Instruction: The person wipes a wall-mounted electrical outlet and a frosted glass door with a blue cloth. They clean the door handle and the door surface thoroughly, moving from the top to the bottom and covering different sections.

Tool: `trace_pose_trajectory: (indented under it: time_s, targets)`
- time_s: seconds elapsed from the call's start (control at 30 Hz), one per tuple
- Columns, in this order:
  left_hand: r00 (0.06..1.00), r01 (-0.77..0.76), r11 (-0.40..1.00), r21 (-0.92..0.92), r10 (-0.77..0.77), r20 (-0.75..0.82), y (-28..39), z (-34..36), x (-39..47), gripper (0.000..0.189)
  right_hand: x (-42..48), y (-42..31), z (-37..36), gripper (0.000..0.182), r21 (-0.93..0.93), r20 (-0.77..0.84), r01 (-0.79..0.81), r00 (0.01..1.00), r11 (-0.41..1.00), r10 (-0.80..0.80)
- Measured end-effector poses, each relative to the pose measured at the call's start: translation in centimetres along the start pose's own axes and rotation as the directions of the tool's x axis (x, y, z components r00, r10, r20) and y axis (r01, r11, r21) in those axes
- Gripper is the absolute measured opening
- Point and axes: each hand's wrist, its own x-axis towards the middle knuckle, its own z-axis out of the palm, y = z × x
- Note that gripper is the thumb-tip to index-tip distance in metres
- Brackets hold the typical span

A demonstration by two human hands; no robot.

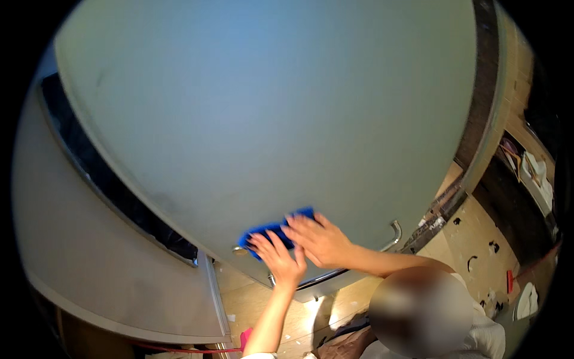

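Observation:
Both my hands press a blue cloth (263, 228) flat against a large, pale frosted panel (269, 112) that looks like a door. My left hand (279, 264) covers the lower left of the cloth, fingers spread. Up and to the right, my right hand (322, 240) lies over the cloth's other end; its fingers are slightly blurred. A round metal fitting (240, 251) sits in the panel just left of the cloth. Below my hands runs a curved chrome bar handle (323, 279), partly hidden behind my wrists and forearms.
Left of the panel is a dark strip (121, 197) beside a grey panel (134, 278). Dark scraps (493, 246) litter the tiled floor (471, 224) at right. Hangers and white cloth (538, 175) lie at far right. A pink item (245, 337) is at bottom.

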Motion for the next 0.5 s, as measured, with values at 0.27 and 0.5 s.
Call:
trace_pose_trajectory:
  time_s: [0.27,0.5]
  targets:
    - [0.995,-0.029,0.999,-0.034,0.026,-0.1,3.0,2.4,5.1,0.071,1.9,3.4,-1.5,0.047,-0.276,-0.397,-0.167,0.917,0.946,0.047]
    - [0.839,-0.021,0.997,-0.076,0.059,0.54,5.2,2.4,0.4,0.078,-7.0,3.3,-0.5,0.064,-0.151,-0.374,-0.331,0.891,0.931,0.256]
